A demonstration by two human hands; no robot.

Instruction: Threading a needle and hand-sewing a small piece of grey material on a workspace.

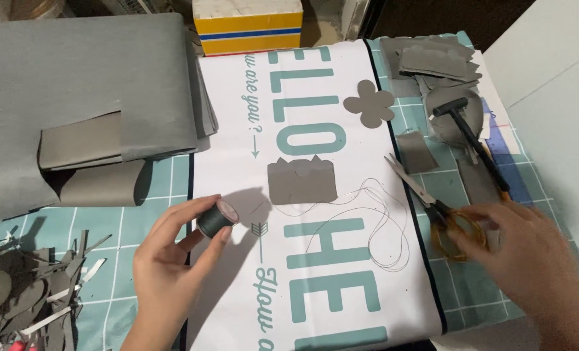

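From my remote seat I log one package: a box (248, 26) at the far edge of the tabletop (140, 214), top centre of view, rectangular, with a white top and a yellow front crossed by a blue and white stripe and a thin red line at its base. One sign: a white printed banner (315, 260) with large teal lettering and dark edging lies flat down the middle, from just in front of the box toward me.

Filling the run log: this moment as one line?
left hand: holds thread spool | right hand: on scissors handles | grey cutout: untouched
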